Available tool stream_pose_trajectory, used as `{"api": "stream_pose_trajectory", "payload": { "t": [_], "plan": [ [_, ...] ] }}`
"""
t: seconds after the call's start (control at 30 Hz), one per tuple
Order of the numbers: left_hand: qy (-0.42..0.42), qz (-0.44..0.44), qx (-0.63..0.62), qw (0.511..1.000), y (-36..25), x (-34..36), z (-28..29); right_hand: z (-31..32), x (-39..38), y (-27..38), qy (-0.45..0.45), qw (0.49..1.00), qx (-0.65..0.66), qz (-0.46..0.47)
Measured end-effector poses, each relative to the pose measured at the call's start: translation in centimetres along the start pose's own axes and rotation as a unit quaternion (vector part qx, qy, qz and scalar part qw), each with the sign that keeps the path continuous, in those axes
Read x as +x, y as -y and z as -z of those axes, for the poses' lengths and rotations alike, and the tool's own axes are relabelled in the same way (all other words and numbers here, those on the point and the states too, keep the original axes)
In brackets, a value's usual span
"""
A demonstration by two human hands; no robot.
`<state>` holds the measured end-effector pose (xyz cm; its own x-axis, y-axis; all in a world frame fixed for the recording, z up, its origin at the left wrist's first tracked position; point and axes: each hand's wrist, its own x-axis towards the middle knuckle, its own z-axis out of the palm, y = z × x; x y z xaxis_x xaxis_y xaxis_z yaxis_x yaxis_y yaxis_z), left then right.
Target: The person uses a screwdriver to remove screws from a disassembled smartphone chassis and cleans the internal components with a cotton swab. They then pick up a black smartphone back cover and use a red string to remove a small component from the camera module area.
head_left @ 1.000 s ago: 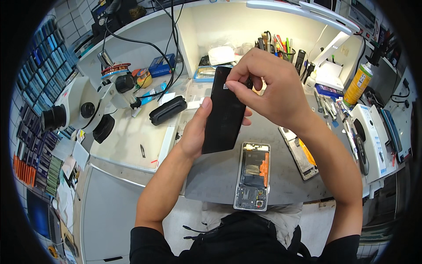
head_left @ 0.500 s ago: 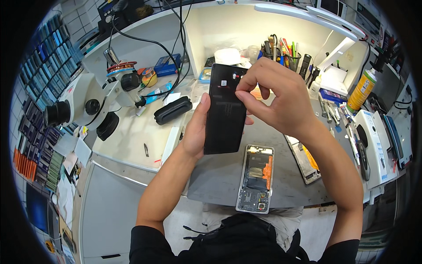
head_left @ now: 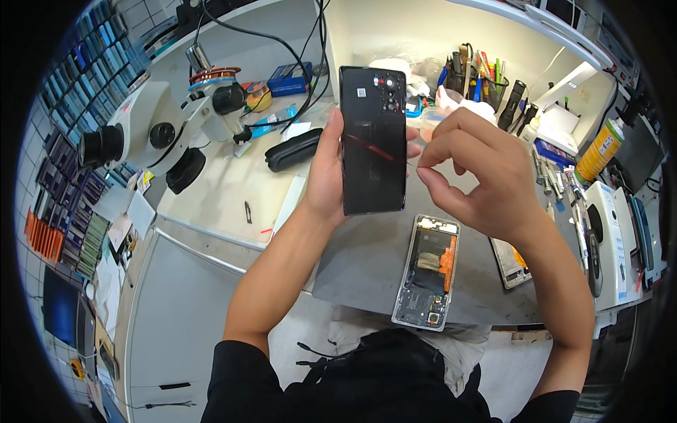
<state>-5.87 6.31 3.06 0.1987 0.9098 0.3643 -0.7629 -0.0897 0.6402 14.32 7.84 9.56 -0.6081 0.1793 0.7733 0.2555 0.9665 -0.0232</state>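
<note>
My left hand (head_left: 326,173) holds a glossy black phone back cover (head_left: 372,166) upright, thumb on its left edge and fingertips showing past its right edge. The cover has camera openings at its top right, a small white square label and a reddish reflection across the middle. My right hand (head_left: 486,173) is beside the cover's right edge, thumb and forefinger pinched together; whatever they hold is too small to make out. Below, on the grey mat (head_left: 360,264), lies an opened phone (head_left: 427,275) with its inner parts and an orange flex strip showing.
A second opened phone (head_left: 509,264) lies partly behind my right forearm. On the left are a microscope (head_left: 151,134) and a black pouch (head_left: 293,149). A pen holder (head_left: 486,84) stands at the back. A yellow spray can (head_left: 598,151) and a white box (head_left: 612,240) are at the right.
The cover has been tilted, so its face looks glossier and shows more camera openings. My right hand has moved from its upper right part to beside its right edge. The view has shifted.
</note>
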Motion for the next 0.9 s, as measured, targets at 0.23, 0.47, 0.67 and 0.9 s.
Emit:
{"api": "stream_pose_trajectory", "payload": {
  "t": [0.23,0.47,0.67,0.9],
  "plan": [
    [-0.002,-0.011,0.051,0.999,-0.7,0.2,1.5,0.7,-1.6,1.7,0.041,0.999,0.021,0.026],
    [-0.022,-0.016,-0.018,0.999,-0.9,0.3,1.6,1.9,-4.1,3.5,0.071,0.996,0.040,0.028],
    [-0.029,-0.034,0.003,0.999,-1.1,0.3,1.6,3.5,-6.7,4.4,0.113,0.993,0.026,0.032],
    [-0.034,-0.035,0.004,0.999,-1.1,0.5,1.7,5.6,-8.4,4.0,0.139,0.990,-0.001,0.019]
  ]
}}
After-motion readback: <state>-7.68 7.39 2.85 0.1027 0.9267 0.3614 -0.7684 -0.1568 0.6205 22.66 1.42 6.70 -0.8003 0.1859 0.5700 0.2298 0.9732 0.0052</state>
